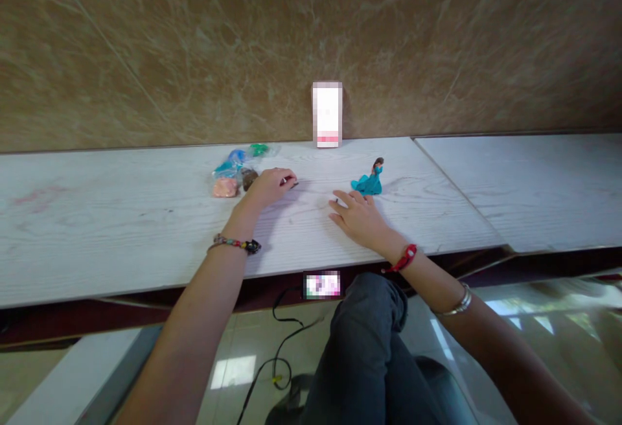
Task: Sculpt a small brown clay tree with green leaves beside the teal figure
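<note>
My left hand (273, 186) is just above the white table, fingers pinched together on a small dark piece (295, 184) too small to name. Beside its wrist lie bags of modelling clay: a pink lump (225, 186), a brown one (249, 179), a blue one (236, 156) and a green one (259, 149). My right hand (358, 216) rests low over the table with its fingers apart. A tiny dark speck shows by its index finger; I cannot tell whether it is held. Just beyond those fingers stands a small figurine (371, 179) with brown hair and a wide turquoise dress.
A phone (327, 115) with a blurred screen leans upright against the brown marbled wall (194, 56). Another blurred screen (321, 285) lies below the front edge of the white table (121, 230). A black cable (276, 347) hangs down near my knees.
</note>
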`<state>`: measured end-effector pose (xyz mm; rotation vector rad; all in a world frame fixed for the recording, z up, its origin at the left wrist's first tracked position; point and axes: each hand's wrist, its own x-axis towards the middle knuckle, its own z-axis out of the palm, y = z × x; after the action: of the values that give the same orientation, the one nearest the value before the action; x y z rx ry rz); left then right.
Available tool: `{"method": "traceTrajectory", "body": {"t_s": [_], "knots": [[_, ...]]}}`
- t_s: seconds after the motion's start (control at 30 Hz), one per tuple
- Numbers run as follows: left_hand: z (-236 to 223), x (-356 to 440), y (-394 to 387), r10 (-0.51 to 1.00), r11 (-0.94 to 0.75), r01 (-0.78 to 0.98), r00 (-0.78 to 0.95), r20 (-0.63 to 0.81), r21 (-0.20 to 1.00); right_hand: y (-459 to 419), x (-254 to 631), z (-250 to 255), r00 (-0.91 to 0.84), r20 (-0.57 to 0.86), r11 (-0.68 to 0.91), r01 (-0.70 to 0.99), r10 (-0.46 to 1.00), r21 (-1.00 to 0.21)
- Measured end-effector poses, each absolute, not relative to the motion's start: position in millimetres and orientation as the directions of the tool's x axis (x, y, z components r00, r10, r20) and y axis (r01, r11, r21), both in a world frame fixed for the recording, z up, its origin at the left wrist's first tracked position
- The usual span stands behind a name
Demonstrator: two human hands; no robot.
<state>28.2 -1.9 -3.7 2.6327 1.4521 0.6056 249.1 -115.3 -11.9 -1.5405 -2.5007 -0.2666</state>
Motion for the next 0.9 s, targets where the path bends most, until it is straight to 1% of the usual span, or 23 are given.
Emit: {"method": "traceTrajectory", "body": {"t_s": [0.17, 0.4, 0.7, 0.77, 0.9], "knots": [[-4, 28, -1, 0.823, -0.556, 0.788, 0.477, 0.309, 0.265, -122, 257, -12, -0.454, 0.254, 0.458, 0.888, 0.854, 0.046], [-5, 28, -2, 0.836, -0.534, 0.801, 0.454, 0.308, 0.269, -116, 257, -9, -0.465, 0.192, 0.468, 0.883, 0.864, 0.029], [-4, 29, -2, 0.827, -0.544, 0.803, 0.465, 0.316, 0.242, -116, 256, -10, -0.467, 0.204, 0.474, 0.88, 0.86, 0.015], [-4, 29, -2, 0.83, -0.54, 0.805, 0.461, 0.314, 0.247, -111, 254, -10, -0.469, 0.215, 0.481, 0.876, 0.857, -0.007], [-4, 28, -2, 0.828, -0.543, 0.803, 0.465, 0.314, 0.243, -101, 256, -8, -0.426, 0.253, 0.462, 0.881, 0.869, -0.103]]}}
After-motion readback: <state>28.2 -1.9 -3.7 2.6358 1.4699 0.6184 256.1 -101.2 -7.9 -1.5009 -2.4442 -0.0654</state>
